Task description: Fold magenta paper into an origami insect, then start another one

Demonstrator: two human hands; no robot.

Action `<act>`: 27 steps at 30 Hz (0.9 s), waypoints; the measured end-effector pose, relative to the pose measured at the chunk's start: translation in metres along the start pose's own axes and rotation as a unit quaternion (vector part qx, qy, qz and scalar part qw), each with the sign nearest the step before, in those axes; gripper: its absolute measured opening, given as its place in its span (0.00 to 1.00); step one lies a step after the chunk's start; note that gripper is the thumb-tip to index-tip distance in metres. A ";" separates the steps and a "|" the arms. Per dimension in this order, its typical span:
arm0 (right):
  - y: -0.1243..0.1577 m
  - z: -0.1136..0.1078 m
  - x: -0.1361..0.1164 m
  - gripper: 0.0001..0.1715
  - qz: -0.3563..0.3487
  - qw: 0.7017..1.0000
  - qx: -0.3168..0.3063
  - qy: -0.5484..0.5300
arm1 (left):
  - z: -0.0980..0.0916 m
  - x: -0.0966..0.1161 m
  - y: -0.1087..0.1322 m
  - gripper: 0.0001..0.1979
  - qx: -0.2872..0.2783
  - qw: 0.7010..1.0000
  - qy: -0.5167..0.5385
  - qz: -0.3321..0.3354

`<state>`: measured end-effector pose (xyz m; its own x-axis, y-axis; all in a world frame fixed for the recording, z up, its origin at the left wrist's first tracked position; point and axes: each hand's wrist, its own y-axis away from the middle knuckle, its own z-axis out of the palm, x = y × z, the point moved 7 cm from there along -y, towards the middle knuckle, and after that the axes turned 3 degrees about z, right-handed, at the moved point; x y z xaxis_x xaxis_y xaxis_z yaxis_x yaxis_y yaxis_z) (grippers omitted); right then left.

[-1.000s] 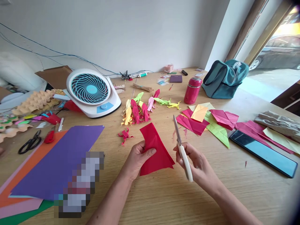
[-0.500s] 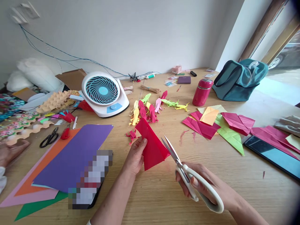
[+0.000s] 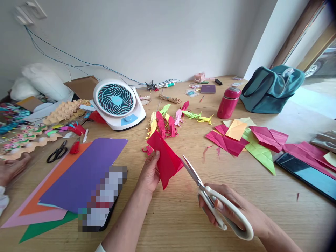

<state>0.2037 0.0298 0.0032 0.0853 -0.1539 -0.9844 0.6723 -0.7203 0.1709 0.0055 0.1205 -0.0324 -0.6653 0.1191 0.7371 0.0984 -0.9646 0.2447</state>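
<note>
My left hand (image 3: pixel 150 170) pinches a folded sheet of red paper (image 3: pixel 166 159) by its left side, thumb on top. The paper is held up off the table, its layers slightly fanned at the right corner. In my right hand (image 3: pixel 231 206) is a pair of white-handled scissors (image 3: pixel 197 179), my fingers through the loops. The blades are nearly together and point up and left, with the tips close to the paper's right corner. Several folded paper figures (image 3: pixel 164 122) in red, yellow, green and pink lie just behind the red paper.
At left are coloured paper sheets (image 3: pixel 86 171), a phone (image 3: pixel 103 203), black scissors (image 3: pixel 57 152) and another person's hand (image 3: pixel 15 168). A fan (image 3: pixel 118 105) stands behind. To the right are folded papers (image 3: pixel 236 130), a red flask (image 3: pixel 229 103), a teal bag (image 3: pixel 270 91) and a dark phone (image 3: pixel 306 176).
My left hand has shifted slightly left and turned the red paper, drawing its right corner away from the blades. The scissors stay almost in place, their blades now closer together.
</note>
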 end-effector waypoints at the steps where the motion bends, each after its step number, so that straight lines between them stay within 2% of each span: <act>1: 0.000 0.000 0.001 0.32 0.002 1.000 0.000 -0.001 | -0.001 0.000 -0.001 0.19 0.005 1.000 0.006 0.001; 13: 0.001 0.002 0.011 0.35 0.060 0.998 -0.008 0.024 | -0.003 0.003 -0.001 0.17 0.015 0.999 0.042 0.001; 20: 0.001 0.002 0.008 0.34 0.046 0.999 -0.013 0.010 | 0.006 -0.001 0.005 0.19 -0.063 0.997 -0.046 -0.010; 27: -0.002 0.001 0.002 0.32 0.009 1.000 -0.006 -0.016 | 0.017 -0.011 0.010 0.16 -0.112 0.992 -0.061 -0.020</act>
<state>0.2018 0.0296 0.0007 0.0743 -0.1881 -0.9793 0.6798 -0.7090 0.1877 0.0263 0.1132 -0.0272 -0.5687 0.1733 0.8041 -0.1026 -0.9849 0.1397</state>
